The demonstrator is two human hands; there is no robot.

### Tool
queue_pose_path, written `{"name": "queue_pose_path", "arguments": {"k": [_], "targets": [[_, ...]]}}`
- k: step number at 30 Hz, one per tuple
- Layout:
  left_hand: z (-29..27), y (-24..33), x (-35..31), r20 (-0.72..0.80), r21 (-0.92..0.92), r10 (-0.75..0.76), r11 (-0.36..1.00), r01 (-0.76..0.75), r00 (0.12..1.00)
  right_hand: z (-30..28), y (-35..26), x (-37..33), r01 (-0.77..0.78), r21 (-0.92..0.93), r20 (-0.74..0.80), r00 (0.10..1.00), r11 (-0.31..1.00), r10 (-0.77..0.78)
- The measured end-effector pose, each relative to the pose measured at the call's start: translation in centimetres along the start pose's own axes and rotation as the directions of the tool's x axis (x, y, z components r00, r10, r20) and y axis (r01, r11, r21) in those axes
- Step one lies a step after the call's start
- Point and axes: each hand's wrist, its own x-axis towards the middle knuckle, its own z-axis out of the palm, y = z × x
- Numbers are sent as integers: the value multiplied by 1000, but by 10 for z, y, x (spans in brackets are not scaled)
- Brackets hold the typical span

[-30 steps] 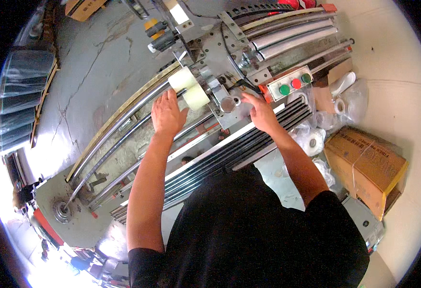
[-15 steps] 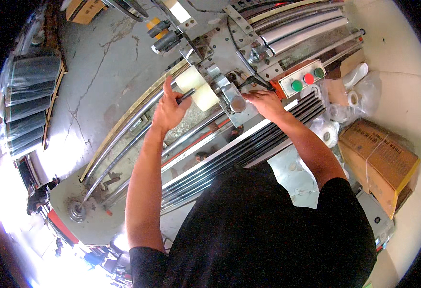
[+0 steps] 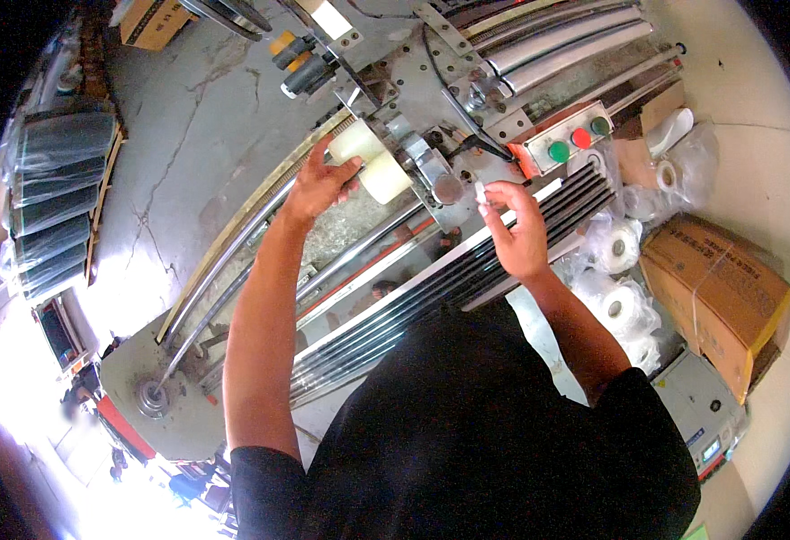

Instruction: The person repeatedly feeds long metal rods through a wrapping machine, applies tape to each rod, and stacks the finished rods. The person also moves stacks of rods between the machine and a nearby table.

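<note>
My left hand (image 3: 321, 187) is closed around a thin dark metal rod (image 3: 206, 322), right beside two cream rollers (image 3: 370, 162); its thumb and forefinger reach to the rollers' edge. The rod's end is hidden by the fingers. Between the thumb and fingertips of my right hand (image 3: 519, 232) is a small white piece (image 3: 480, 193), too small to name. It is just right of a round metal knob (image 3: 447, 188) on the machine's metal plate, and my hand does not touch the knob.
A control box (image 3: 561, 142) with green and red buttons sits beyond my right hand. Several dark bars (image 3: 449, 292) lie along the machine's near side. To the right are plastic-wrapped white rolls (image 3: 615, 306) and a cardboard box (image 3: 714, 292). Wrapped bundles (image 3: 58, 193) stand far left.
My right hand has drawn back from the machine plate toward me, now with a small white piece in its fingertips. My left hand's fingers have closed more, near the rollers.
</note>
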Motion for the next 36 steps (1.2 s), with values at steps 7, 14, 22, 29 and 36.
{"name": "queue_pose_path", "arguments": {"k": [7, 14, 22, 29, 36], "targets": [[-5, 16, -24, -39, -6, -2, 1000, 1, 999, 49, -61, 20, -136, 272, 313, 949, 953, 46], [-8, 42, -48, -19, 64, 1, 998, 0, 1000, 88, -71, 47, -144, 241, 301, 951, 960, 67], [-14, 37, -45, 60, 38, -15, 999, 13, 998, 103, -76, 60, -114, 322, 272, 962, 940, 24], [-12, 29, -42, 78, 19, 46, 999, -47, 996, 89, -88, 52, -236, 492, 334, 940, 838, 69], [-11, 25, -43, 95, 32, 42, 998, -45, 995, 77, -113, 84, -252, 650, 406, 913, 717, -47]]}}
